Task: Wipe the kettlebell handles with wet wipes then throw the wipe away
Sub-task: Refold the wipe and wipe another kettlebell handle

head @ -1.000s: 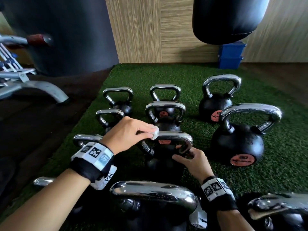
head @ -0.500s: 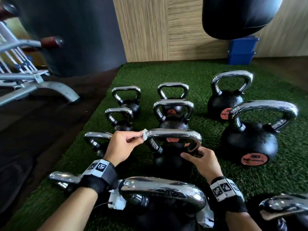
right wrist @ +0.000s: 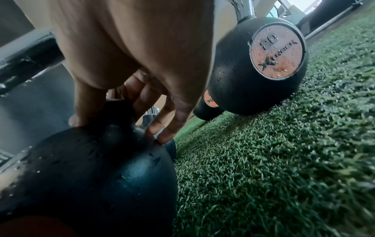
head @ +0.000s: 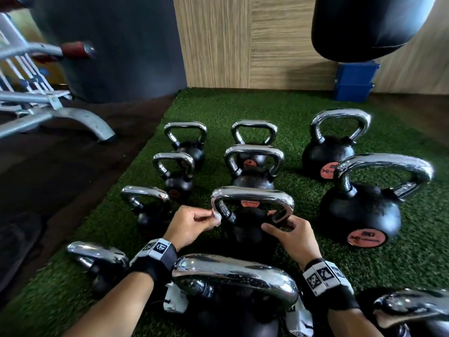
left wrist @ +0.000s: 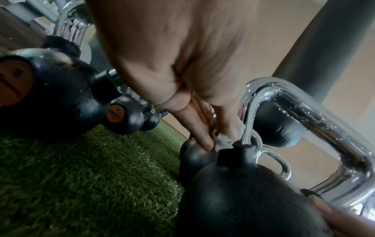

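left hand [head: 192, 224] slid from handle top down its 9 o'clock leg, pinching white wipe [head: 217, 218] against chrome kettlebell handle [head: 252, 195], right hand [head: 291, 235] fingers gripping its 3 o'clock base

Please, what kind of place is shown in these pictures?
Most likely a gym. Many chrome-handled kettlebells stand on green artificial turf, a black punching bag hangs above, and a metal exercise machine frame stands at the left.
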